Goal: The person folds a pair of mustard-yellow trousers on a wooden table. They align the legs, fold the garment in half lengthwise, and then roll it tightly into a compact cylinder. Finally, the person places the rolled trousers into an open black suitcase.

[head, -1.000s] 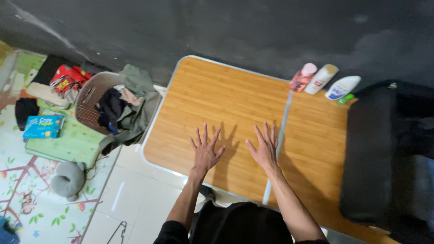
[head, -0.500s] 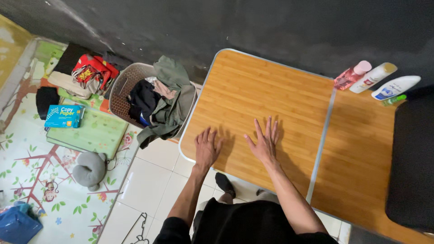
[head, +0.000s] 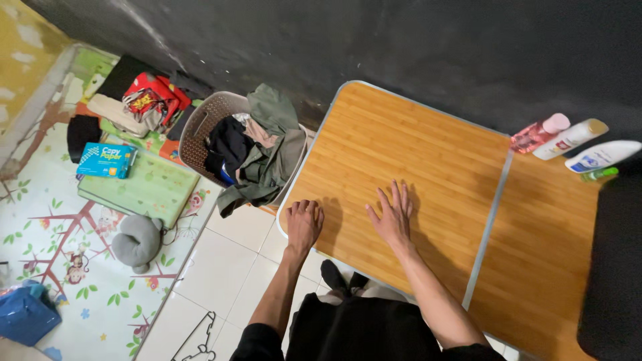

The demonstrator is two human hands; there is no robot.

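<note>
Left hand [head: 304, 223]: fingers curled over the near left corner of the table [head: 428, 157], gripping its pale metal edge; nothing else held.
Right hand [head: 392, 219]: flat, palm down, fingers spread moderately wide on the wooden top, empty, just right of the left hand.
Table: wood-grain folding top with a metal seam running near to far, right of both hands; it extends away from the hands to the dark wall [head: 401, 47].
Laundry basket [head: 200, 137]: on the floor just left of the table, beyond the left hand, heaped with clothes, an olive garment [head: 271, 144] draped over its rim.
Bottles: pink bottle [head: 538, 134], cream bottle [head: 570, 139], white bottle [head: 600, 156], lying at the table's far right edge, well apart from both hands.
</note>
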